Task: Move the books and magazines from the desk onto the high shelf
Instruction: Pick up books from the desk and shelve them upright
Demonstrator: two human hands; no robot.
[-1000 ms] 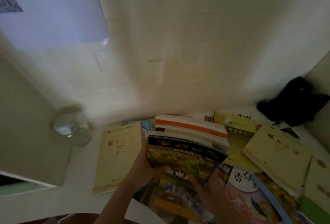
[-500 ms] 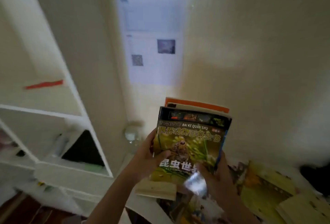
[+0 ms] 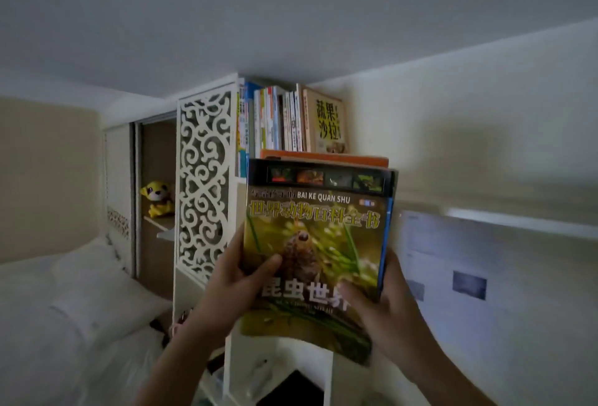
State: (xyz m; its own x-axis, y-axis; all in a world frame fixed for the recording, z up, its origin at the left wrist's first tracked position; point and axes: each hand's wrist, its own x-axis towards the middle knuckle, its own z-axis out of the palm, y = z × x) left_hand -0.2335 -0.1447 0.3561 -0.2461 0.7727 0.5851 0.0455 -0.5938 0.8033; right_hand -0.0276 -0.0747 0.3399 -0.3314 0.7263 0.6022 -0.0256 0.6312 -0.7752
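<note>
I hold a stack of books [image 3: 315, 234] up in front of me with both hands. Its top cover is green and yellow, showing an insect and Chinese lettering, and an orange-edged book lies behind it. My left hand [image 3: 234, 279] grips the stack's left edge with the thumb on the cover. My right hand [image 3: 385, 302] grips the lower right corner. Just above the stack, near the ceiling, the high shelf [image 3: 241, 134] carries a row of upright books [image 3: 288, 119]. The desk is out of view.
A white carved fretwork panel [image 3: 204, 179] forms the shelf unit's left side. Behind it an open wardrobe holds a yellow plush toy [image 3: 158, 197]. White bedding [image 3: 74, 308] lies lower left. A poster [image 3: 469, 276] hangs on the right wall. Lower shelf compartments [image 3: 284, 376] sit below my hands.
I have lifted the stack from the desk up toward the high shelf. My view swung up and left, so the desk dropped out of sight and the shelf with its books appeared.
</note>
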